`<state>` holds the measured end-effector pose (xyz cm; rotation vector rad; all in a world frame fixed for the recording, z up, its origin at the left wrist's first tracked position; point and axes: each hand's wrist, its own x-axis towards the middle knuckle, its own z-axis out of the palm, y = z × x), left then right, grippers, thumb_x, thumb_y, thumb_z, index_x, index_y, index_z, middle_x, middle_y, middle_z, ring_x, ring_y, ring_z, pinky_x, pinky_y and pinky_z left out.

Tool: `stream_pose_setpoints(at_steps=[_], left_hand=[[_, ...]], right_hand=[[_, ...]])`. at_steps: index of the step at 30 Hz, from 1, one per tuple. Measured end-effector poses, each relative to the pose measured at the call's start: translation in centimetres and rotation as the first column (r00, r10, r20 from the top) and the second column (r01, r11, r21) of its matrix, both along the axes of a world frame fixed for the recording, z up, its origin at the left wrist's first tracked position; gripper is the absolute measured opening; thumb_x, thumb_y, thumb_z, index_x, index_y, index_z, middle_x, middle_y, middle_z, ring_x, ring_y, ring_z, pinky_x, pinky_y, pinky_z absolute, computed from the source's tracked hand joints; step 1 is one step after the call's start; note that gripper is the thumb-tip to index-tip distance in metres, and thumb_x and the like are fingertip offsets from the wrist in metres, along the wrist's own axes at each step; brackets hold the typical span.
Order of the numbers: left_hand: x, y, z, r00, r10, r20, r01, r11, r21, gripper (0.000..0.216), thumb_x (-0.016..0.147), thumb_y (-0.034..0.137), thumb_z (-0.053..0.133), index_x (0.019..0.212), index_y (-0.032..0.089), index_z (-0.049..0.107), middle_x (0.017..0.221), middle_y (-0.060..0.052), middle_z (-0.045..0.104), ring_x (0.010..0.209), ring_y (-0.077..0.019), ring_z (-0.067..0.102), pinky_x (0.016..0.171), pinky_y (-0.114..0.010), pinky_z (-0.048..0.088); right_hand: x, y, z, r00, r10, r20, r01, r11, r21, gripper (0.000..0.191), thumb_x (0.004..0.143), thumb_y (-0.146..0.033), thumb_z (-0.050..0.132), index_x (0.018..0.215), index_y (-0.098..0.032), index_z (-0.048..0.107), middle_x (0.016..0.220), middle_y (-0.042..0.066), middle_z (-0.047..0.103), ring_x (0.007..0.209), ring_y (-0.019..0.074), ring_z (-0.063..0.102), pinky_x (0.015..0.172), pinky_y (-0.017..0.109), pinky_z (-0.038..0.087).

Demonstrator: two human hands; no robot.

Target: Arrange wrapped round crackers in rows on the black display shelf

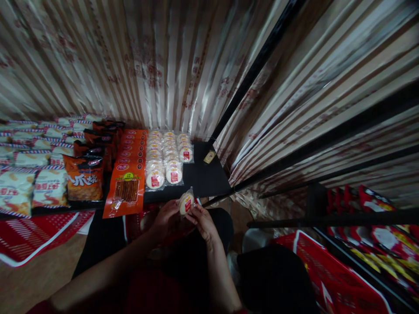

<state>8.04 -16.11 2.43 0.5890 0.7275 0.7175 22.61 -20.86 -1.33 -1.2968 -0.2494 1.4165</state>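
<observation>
A clear-wrapped pack of round white rice crackers (186, 203) with a red label is held up just before the shelf's front edge. My left hand (166, 216) pinches its left side, and my right hand (202, 218) grips its lower right side with thumb and fingers. Behind it on the black shelf (209, 181) lie rows of like packs (173, 172), the rightmost row shorter than the others. To their left, flat orange snack packets (126, 181) overlap in one column. A small yellowish packet (209, 156) rests by the shelf's back right corner.
Orange-and-black snack bags (84, 179) and white-and-blue bags (49, 187) fill the shelf's left side. Black metal bars (248, 83) cross on the right before a pleated curtain (163, 65). Red baskets (36, 237) sit below. Red snack bags (379, 205) stand at far right.
</observation>
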Motion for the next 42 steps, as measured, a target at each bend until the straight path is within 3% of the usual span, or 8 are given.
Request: stream_pose_setpoints(at_steps=[8, 15, 20, 24, 32, 38, 42], left_hand=[[1.8, 0.5, -1.1, 0.983, 0.048, -0.176, -0.032, 0.995, 0.092, 0.027, 0.062, 0.035, 0.072, 0.079, 0.017, 0.061, 0.080, -0.002, 0.067, 0.080, -0.0193, 0.061, 0.072, -0.027, 0.046], [3.1, 2.1, -0.7, 0.960, 0.038, -0.279, 0.018, 0.981, 0.193, 0.015, 0.067, 0.028, 0.069, 0.076, 0.018, 0.062, 0.078, -0.003, 0.068, 0.080, -0.0209, 0.061, 0.072, -0.028, 0.046], [3.8, 2.9, -0.9, 0.903, 0.081, -0.421, 0.055, 0.951, 0.303, 0.011, 0.072, 0.025, 0.060, 0.080, 0.017, 0.064, 0.084, -0.006, 0.066, 0.081, -0.0228, 0.061, 0.075, -0.031, 0.045], [4.4, 3.6, -1.1, 0.808, 0.179, -0.562, 0.111, 0.889, 0.443, 0.014, 0.075, 0.024, 0.056, 0.082, 0.018, 0.065, 0.085, -0.006, 0.063, 0.081, -0.0212, 0.059, 0.077, -0.030, 0.044], [5.8, 5.0, -0.6, 0.674, 0.208, -0.709, 0.354, 0.751, 0.557, 0.026, 0.083, 0.024, 0.041, 0.091, 0.016, 0.065, 0.092, -0.005, 0.063, 0.088, -0.0168, 0.058, 0.083, -0.030, 0.045], [7.0, 6.1, -0.9, 0.664, 0.224, -0.713, 0.335, 0.763, 0.553, 0.027, 0.083, 0.019, 0.042, 0.102, 0.014, 0.061, 0.098, -0.008, 0.064, 0.089, -0.0164, 0.060, 0.083, -0.030, 0.047], [7.6, 6.2, -1.5, 0.700, 0.208, -0.684, 0.298, 0.785, 0.543, 0.028, 0.080, 0.012, 0.041, 0.102, 0.014, 0.059, 0.095, -0.006, 0.066, 0.087, -0.0153, 0.061, 0.083, -0.030, 0.048]], right_hand=[[0.5, -0.3, -0.2, 0.996, -0.057, 0.069, 0.056, 0.998, 0.019, 0.039, 0.055, -0.040, 0.081, 0.080, -0.018, 0.062, 0.073, 0.000, 0.065, 0.065, 0.0116, 0.060, 0.070, 0.029, 0.053], [1.9, 0.6, 1.1, 0.908, -0.058, 0.415, 0.014, 0.994, 0.108, 0.044, 0.056, -0.040, 0.078, 0.093, -0.020, 0.064, 0.089, 0.004, 0.069, 0.081, 0.0177, 0.064, 0.077, 0.030, 0.051], [3.3, 1.4, 1.7, 0.832, -0.034, 0.554, -0.016, 0.996, 0.084, 0.038, 0.066, -0.045, 0.070, 0.094, -0.019, 0.068, 0.084, 0.004, 0.069, 0.075, 0.0177, 0.063, 0.070, 0.029, 0.050], [3.8, 2.0, 1.9, 0.843, -0.026, 0.537, -0.028, 0.995, 0.093, 0.041, 0.064, -0.045, 0.071, 0.094, -0.017, 0.068, 0.083, 0.005, 0.069, 0.072, 0.0174, 0.063, 0.066, 0.028, 0.050], [4.5, 3.4, 2.4, 0.839, 0.028, 0.543, -0.093, 0.991, 0.093, 0.046, 0.066, -0.042, 0.068, 0.103, -0.015, 0.063, 0.085, 0.005, 0.071, 0.069, 0.0160, 0.064, 0.063, 0.026, 0.049], [5.7, 4.6, 1.9, 0.807, 0.018, 0.590, -0.088, 0.992, 0.091, 0.039, 0.064, -0.042, 0.067, 0.093, -0.016, 0.064, 0.078, 0.003, 0.070, 0.065, 0.0164, 0.064, 0.062, 0.027, 0.050], [6.7, 5.5, 1.3, 0.791, -0.018, 0.612, -0.053, 0.994, 0.097, 0.037, 0.061, -0.041, 0.067, 0.088, -0.015, 0.064, 0.076, 0.004, 0.070, 0.065, 0.0155, 0.063, 0.063, 0.027, 0.049]])
